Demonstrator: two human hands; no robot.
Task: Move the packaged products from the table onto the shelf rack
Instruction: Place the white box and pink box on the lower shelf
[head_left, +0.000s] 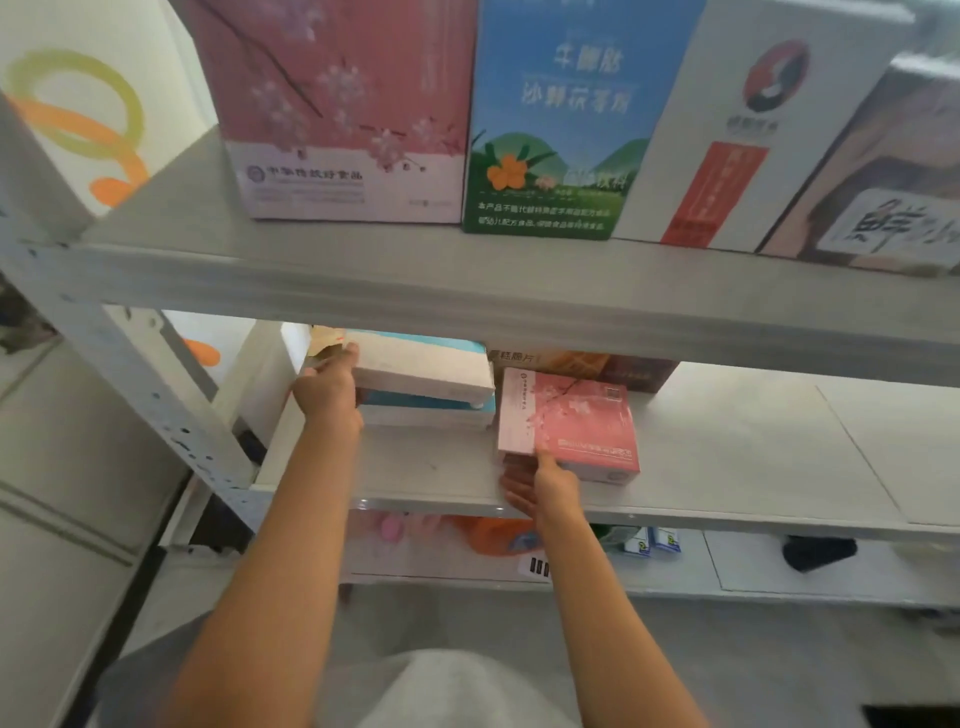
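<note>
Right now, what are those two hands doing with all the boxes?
A person is putting packaged products on a shelf rack. The left hand holds the left end of a white and teal box that sits on top of a second similar box on the middle shelf. The right hand touches the front edge of a pink flowered box beside them, fingers mostly straight. Four bigger boxes stand upright on the shelf above.

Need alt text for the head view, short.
Both hands reach into the middle shelf of a grey rack: left hand holds the end of a white-and-teal box, right hand touches a pink floral box. Four tall cartons stand above.
</note>
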